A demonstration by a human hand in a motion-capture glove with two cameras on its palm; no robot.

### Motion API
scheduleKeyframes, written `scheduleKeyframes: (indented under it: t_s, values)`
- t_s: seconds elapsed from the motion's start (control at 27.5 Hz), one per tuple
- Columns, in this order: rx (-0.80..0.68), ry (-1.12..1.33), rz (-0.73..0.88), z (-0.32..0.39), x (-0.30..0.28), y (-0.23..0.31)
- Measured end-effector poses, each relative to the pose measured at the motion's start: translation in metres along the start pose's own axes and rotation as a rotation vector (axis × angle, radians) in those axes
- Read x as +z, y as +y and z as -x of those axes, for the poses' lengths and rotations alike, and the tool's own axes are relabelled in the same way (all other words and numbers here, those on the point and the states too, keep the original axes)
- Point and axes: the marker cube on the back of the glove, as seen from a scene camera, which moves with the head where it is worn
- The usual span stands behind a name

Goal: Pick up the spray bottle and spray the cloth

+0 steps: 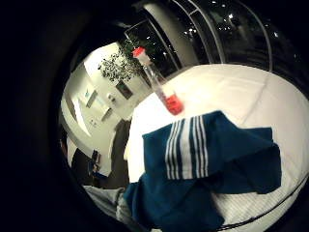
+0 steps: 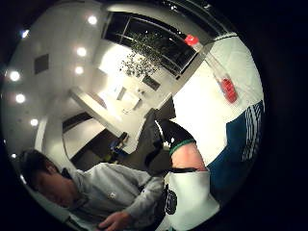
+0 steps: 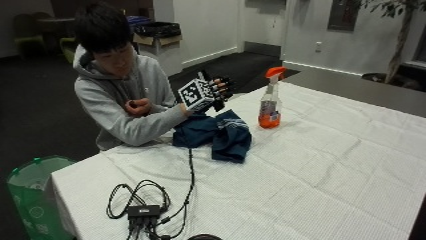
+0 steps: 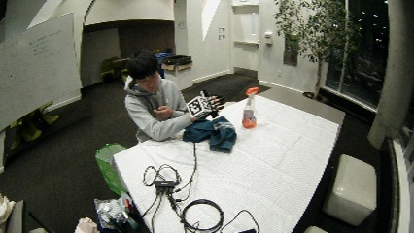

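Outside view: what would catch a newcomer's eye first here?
Probably the spray bottle with its orange cap and orange liquid, standing upright on the white tablecloth. Beside it lies a crumpled dark blue cloth with white stripes, apart from the bottle. Above the cloth the person's gloved right hand is raised, fingers straight, holding nothing.
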Motion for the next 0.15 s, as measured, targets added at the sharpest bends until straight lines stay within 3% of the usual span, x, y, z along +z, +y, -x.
scheduleKeyframes:
  t_s: [0.15]
  values:
    - [-0.013,-0.001,-0.005,0.0051,0.0002,0.001]
